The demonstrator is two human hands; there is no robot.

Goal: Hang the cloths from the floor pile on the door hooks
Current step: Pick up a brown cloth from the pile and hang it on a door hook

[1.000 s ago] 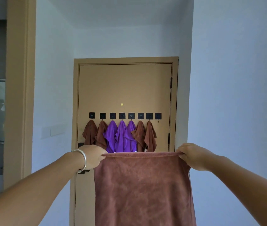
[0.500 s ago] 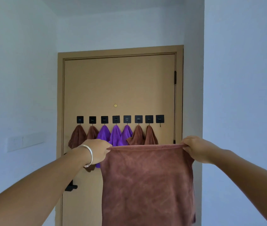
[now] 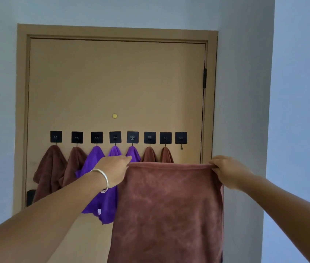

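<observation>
I pinch the brown cloth (image 3: 166,209) taut by its top corners, left hand (image 3: 112,170) and right hand (image 3: 226,170). The free hook (image 3: 181,147) lies above, nearer my right.

Both arms reach forward and upward, held apart at about chest height. The left hand (image 3: 113,170) has its back turned up, fingers curled into a pinching grip with the thumb side pointing right; a silver bangle (image 3: 102,179) circles its wrist. The right hand (image 3: 226,170) mirrors it, knuckles up, fingers curled under in a pinch, its forearm running down to the lower right.
</observation>
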